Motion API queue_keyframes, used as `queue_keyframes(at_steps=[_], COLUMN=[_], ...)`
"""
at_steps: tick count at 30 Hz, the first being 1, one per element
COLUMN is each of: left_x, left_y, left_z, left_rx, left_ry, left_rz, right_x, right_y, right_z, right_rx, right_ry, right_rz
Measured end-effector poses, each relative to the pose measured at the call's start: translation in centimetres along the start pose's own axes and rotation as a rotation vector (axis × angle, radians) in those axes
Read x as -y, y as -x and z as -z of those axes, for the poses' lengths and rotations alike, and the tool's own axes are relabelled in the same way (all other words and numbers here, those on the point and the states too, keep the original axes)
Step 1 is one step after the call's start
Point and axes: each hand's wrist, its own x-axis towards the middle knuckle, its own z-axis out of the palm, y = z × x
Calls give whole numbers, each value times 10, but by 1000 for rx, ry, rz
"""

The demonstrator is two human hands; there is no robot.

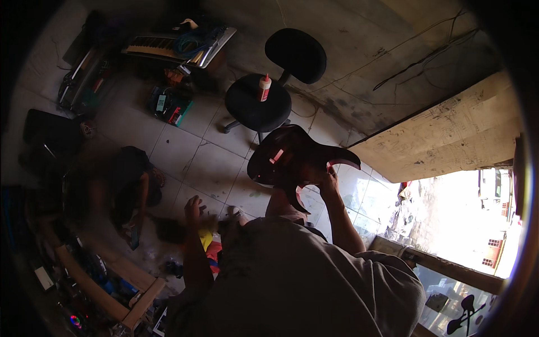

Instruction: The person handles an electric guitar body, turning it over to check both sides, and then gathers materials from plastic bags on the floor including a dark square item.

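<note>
A dark, glossy electric guitar body [297,160] with two curved horns is held up in front of me. My right hand [329,178] grips it between the horns at the near right; some of the fingers are hidden by the wood. To the left, apart from the guitar body, my left hand [194,209] is raised with its fingers loosely bent and apart, holding nothing. Beyond the guitar body stands a black swivel chair [247,109]. On its seat a white and red squeeze bottle [264,89] with a pointed red nozzle stands upright.
A person [132,174] crouches at the left with a phone [134,237]. A keyboard [151,49] with cables stands at the back left, near a box of tools [171,106]. A wooden frame [90,269] fills the lower left. A large board [443,129] borders the bright doorway.
</note>
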Motion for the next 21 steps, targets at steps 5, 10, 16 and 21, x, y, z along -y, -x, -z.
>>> queue_keyframes(at_steps=[5,10,16,21], left_x=[-41,-72,-153,-221], left_y=[-33,-51,-108,-210], left_z=[-71,-142,-263,-376], left_rx=[-91,-31,-75,-38], left_ry=[-40,-39,-215,-526], left_rz=[57,243,107,-200], right_x=[28,30,71,62], right_y=[-126,-244,-310,-342], right_z=[5,49,44,47], right_rx=[-8,21,97,54], right_ry=[-67,397,258,557], right_rz=[-55,80,-62,107])
